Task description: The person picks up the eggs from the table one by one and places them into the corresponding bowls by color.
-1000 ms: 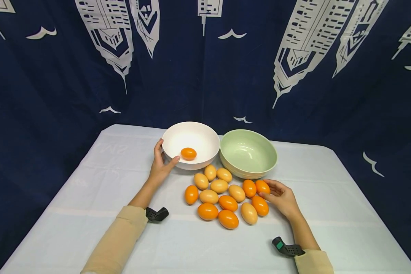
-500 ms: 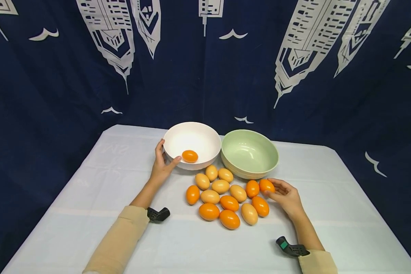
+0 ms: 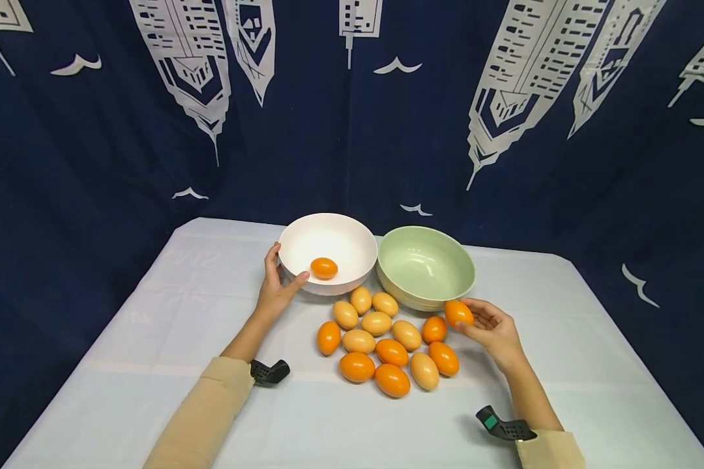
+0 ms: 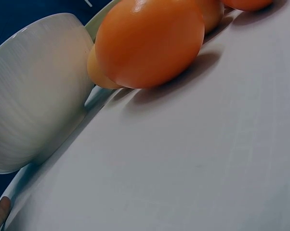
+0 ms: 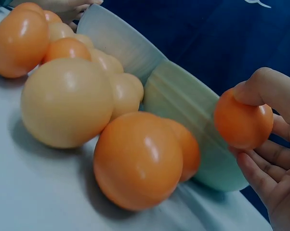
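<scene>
My right hand (image 3: 495, 329) pinches an orange egg (image 3: 459, 313) between thumb and fingers. In the right wrist view this held egg (image 5: 243, 119) is off the table, beside the wall of the green bowl (image 5: 183, 115). With its thumb at the near rim and its fingers on the left side, my left hand (image 3: 278, 290) holds the white bowl (image 3: 328, 234). One orange egg (image 3: 324, 268) lies inside that bowl. In front of both bowls lie several beige eggs (image 3: 376, 324) and several orange eggs (image 3: 356, 367). The left wrist view shows the white bowl's outer wall (image 4: 39, 91).
The green bowl (image 3: 425, 260) stands against the white bowl's right side, with no egg visible inside. A white cloth (image 3: 211, 312) covers the table. Behind it hangs a dark blue curtain (image 3: 305, 130) with white building prints.
My right hand has taken the orange egg from the group and lifted it up and slightly right, toward the green bowl's front rim. The left hand stays on the white bowl.
</scene>
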Available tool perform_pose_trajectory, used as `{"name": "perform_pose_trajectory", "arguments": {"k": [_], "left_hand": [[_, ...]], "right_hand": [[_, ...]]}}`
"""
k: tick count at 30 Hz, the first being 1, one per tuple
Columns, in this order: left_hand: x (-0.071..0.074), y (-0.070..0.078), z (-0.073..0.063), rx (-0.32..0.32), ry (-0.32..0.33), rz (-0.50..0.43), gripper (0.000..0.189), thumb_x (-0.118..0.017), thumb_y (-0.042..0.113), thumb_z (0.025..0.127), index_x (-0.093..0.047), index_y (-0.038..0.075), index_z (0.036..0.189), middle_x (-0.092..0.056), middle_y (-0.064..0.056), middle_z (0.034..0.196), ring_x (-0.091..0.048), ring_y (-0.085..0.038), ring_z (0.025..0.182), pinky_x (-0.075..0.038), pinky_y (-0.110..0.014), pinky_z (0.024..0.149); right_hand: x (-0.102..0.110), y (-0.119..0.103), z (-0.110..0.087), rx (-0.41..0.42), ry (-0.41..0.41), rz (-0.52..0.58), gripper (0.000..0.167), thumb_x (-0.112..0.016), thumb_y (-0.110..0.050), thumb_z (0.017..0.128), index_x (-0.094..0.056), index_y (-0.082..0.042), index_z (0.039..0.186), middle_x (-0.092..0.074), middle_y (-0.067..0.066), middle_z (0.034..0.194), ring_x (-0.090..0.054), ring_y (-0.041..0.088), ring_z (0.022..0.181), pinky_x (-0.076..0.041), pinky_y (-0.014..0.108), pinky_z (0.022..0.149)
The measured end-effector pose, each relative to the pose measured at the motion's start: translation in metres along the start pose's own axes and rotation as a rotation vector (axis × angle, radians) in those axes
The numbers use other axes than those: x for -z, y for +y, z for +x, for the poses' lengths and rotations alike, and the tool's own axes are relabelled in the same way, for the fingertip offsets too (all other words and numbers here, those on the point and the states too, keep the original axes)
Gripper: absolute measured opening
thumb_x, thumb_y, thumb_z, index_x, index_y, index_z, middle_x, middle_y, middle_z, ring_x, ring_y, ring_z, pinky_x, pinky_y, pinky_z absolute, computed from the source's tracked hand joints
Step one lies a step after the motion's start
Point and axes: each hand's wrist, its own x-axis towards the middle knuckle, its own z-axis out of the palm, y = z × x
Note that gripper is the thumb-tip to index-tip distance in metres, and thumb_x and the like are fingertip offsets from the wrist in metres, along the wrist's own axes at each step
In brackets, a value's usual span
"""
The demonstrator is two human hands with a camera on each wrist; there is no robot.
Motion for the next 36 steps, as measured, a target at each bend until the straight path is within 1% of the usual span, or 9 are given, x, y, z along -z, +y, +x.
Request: {"name": "perform_pose_trajectory", "arguments": {"k": [4,7,12,18,23,29,33,35,36], "left_hand": [[0.0,0.0,-0.001,0.022,-0.005,0.013,0.084,-0.067,0.02,0.091,-0.01,0.012,0.152,0.001,-0.013,0.162,-0.02,-0.041,0.143,-0.018,-0.047,0.117],[0.0,0.001,-0.002,0.025,-0.003,0.023,0.083,-0.067,0.021,0.092,-0.01,0.013,0.152,-0.001,-0.013,0.162,-0.02,-0.041,0.143,-0.019,-0.046,0.116],[0.0,0.002,-0.004,0.014,0.005,0.031,0.084,-0.068,0.019,0.091,-0.011,0.012,0.151,-0.003,-0.014,0.162,-0.019,-0.038,0.144,-0.02,-0.046,0.116],[0.001,0.001,-0.005,0.003,0.01,0.023,0.084,-0.068,0.019,0.09,-0.012,0.011,0.151,-0.002,-0.013,0.162,-0.014,-0.031,0.146,-0.019,-0.045,0.117],[0.002,0.001,-0.004,0.003,0.005,0.017,0.083,-0.067,0.019,0.091,-0.011,0.011,0.151,-0.001,-0.012,0.162,-0.013,-0.032,0.146,-0.018,-0.044,0.117],[0.003,0.002,-0.003,0.011,0.005,0.008,0.083,-0.067,0.018,0.092,-0.01,0.013,0.152,-0.001,-0.012,0.162,-0.02,-0.039,0.143,-0.02,-0.045,0.117],[0.002,0.0,-0.001,-0.009,0.009,0.0,0.082,-0.067,0.014,0.092,-0.01,0.011,0.152,-0.002,-0.015,0.161,-0.02,-0.043,0.142,-0.019,-0.048,0.116],[0.002,-0.002,-0.001,-0.022,0.009,-0.002,0.082,-0.067,0.014,0.092,-0.011,0.01,0.151,-0.002,-0.016,0.161,-0.02,-0.042,0.142,-0.019,-0.048,0.116],[0.002,0.004,-0.002,-0.023,0.005,-0.004,0.081,-0.067,0.013,0.092,-0.011,0.008,0.151,-0.002,-0.018,0.161,-0.02,-0.042,0.142,-0.018,-0.049,0.116]], "right_hand": [[-0.001,-0.005,0.002,0.013,-0.027,-0.001,0.04,-0.071,0.005,0.084,-0.056,0.014,0.12,-0.066,-0.009,0.107,-0.062,0.005,0.097,-0.05,0.015,0.086],[-0.003,-0.008,0.003,-0.016,-0.044,-0.008,0.036,-0.072,0.001,0.086,-0.059,0.012,0.118,-0.067,-0.009,0.105,-0.063,0.004,0.096,-0.05,0.016,0.085],[-0.008,-0.016,0.002,-0.079,-0.041,-0.014,0.039,-0.072,-0.004,0.087,-0.059,0.012,0.12,-0.069,-0.011,0.103,-0.064,0.004,0.096,-0.052,0.017,0.083],[-0.018,-0.035,0.006,-0.065,-0.061,-0.067,0.042,-0.074,-0.008,0.087,-0.058,0.011,0.121,-0.069,-0.01,0.104,-0.064,0.006,0.096,-0.053,0.019,0.082],[-0.03,-0.05,0.018,-0.066,-0.073,-0.078,0.044,-0.076,-0.011,0.086,-0.059,0.01,0.121,-0.068,-0.01,0.104,-0.064,0.006,0.096,-0.053,0.02,0.083],[-0.044,-0.065,0.038,-0.057,-0.083,-0.1,0.048,-0.078,-0.012,0.084,-0.059,0.01,0.122,-0.068,-0.006,0.105,-0.063,0.006,0.098,-0.051,0.018,0.085],[-0.051,-0.07,0.05,-0.046,-0.096,-0.104,0.048,-0.078,-0.012,0.083,-0.06,0.009,0.123,-0.067,-0.005,0.106,-0.061,0.006,0.099,-0.05,0.017,0.086],[-0.056,-0.07,0.055,-0.039,-0.105,-0.081,0.048,-0.078,-0.01,0.083,-0.06,0.009,0.122,-0.067,-0.006,0.105,-0.062,0.007,0.098,-0.051,0.018,0.085],[-0.058,-0.07,0.058,-0.035,-0.108,-0.067,0.047,-0.078,-0.009,0.083,-0.059,0.01,0.122,-0.067,-0.007,0.104,-0.062,0.007,0.097,-0.051,0.018,0.084]]}}
